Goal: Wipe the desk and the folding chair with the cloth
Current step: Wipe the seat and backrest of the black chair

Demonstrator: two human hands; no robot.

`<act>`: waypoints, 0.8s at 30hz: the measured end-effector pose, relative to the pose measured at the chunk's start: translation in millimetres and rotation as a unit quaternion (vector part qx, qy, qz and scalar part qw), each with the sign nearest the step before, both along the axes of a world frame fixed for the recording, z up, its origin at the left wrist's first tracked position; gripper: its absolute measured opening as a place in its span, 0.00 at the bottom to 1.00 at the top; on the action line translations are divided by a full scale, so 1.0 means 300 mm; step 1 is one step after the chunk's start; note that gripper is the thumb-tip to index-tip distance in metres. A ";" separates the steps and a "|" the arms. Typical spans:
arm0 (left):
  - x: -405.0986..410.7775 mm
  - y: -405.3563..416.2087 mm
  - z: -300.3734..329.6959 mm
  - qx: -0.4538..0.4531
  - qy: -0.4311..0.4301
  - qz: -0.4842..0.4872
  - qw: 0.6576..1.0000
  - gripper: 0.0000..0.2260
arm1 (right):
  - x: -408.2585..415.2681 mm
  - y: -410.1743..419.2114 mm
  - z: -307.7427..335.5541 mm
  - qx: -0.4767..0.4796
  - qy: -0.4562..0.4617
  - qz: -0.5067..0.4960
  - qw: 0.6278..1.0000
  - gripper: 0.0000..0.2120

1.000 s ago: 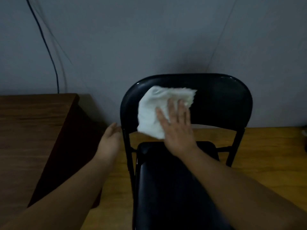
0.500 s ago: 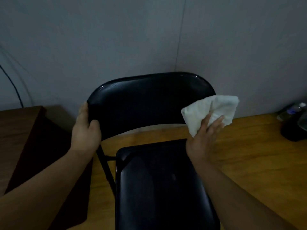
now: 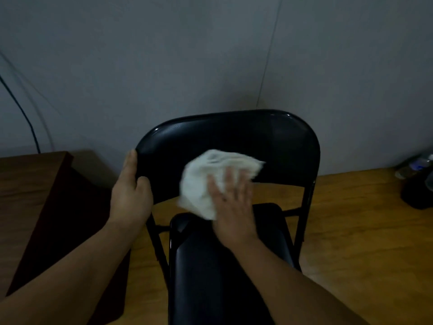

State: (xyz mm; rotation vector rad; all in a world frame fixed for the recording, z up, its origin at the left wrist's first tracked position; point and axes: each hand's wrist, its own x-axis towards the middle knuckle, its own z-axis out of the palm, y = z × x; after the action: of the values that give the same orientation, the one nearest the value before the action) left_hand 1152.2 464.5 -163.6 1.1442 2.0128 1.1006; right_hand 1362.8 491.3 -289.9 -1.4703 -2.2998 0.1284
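Note:
A black folding chair (image 3: 281,141) faces me, its seat (image 3: 210,277) running down to the frame's bottom edge. My left hand (image 3: 131,195) grips the left edge of the backrest. My right hand (image 3: 232,202) lies flat on a crumpled white cloth (image 3: 201,184), with its fingers spread, pressing it against the lower middle of the backrest. The cloth looks blurred by motion. The dark wooden desk (image 3: 23,184) stands at the left, apart from the chair.
A grey wall stands close behind the chair. A black cable (image 3: 21,109) hangs down it above the desk. The floor (image 3: 351,231) is light wood. A dark object with a plastic bottle (image 3: 417,184) sits at the right edge.
My right hand has swept the cloth from the backrest's right edge back to its middle. My left hand keeps its grip on the left edge.

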 end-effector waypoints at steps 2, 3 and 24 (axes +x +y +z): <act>0.004 0.001 0.000 0.003 -0.006 -0.007 1.000 0.28 | 0.156 0.034 0.020 -0.003 0.007 -0.105 0.994 0.45; 0.006 0.002 0.001 0.006 -0.008 -0.006 1.000 0.28 | 0.225 0.047 0.037 -0.004 0.015 -0.150 0.989 0.45; -0.061 -0.009 0.000 -0.012 0.037 -0.088 0.995 0.30 | -0.146 0.285 0.538 0.000 -0.071 -0.005 0.997 0.37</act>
State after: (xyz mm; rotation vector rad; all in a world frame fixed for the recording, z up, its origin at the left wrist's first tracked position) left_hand 1134.0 461.9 -163.6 1.3398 1.9324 0.9557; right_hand 1319.1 576.9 -128.6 -1.5353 -2.4037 0.0203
